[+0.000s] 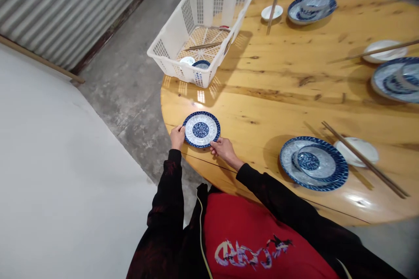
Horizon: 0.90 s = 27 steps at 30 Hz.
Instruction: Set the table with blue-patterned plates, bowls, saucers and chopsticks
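Plate (201, 129) between left fingers (180, 129) and right fingers (214, 144), both pinching its edge.

- Stretches out as a wooden table (242, 100), curved-edged.
- Bears a white basket (208, 6).
- Carries three blue-patterned dishes (339, 168), each beside a white saucer (362, 146).
- Lies under a flat blue-rimmed plate (201, 130), cannot tell whether touching.

Plate (200, 130) with blue rim, speckled blue middle; white basket (170, 68); knotted yellow table (258, 78)
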### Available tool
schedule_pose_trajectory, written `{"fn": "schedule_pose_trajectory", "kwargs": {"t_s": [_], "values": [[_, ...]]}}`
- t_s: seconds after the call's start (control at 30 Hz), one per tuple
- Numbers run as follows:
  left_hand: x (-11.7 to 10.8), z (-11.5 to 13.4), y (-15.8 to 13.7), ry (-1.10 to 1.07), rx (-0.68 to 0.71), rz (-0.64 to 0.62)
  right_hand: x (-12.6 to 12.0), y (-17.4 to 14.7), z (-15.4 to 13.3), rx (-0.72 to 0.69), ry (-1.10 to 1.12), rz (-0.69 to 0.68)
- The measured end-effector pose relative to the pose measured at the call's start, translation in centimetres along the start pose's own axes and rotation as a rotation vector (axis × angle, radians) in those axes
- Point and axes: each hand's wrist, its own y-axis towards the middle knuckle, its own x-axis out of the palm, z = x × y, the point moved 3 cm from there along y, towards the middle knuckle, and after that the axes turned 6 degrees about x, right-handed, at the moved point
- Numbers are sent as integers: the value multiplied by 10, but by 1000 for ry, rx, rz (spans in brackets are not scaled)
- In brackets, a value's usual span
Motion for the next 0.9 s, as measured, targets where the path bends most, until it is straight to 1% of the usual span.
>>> {"fn": "schedule_pose_trajectory", "kwargs": {"t_s": [0.17, 0.33, 0.47, 0.7, 0.77, 0.9], "values": [[-1, 0, -3, 52, 38, 43, 0, 0, 0, 6, 4, -21], [-3, 4, 1, 92, 52, 49, 2, -4, -3, 20, 27, -26], [-3, 7, 1, 103, 63, 27, 2, -7, -5, 40, 58, -10], [7, 14, 9, 105, 81, -25, -3, -7, -8, 84, 103, 32], [6, 17, 13, 105, 89, -36, -5, -5, -10, 92, 106, 37], [-5, 22, 23, 102, 127, -54, -5, 2, -16, 102, 106, 37]]}}
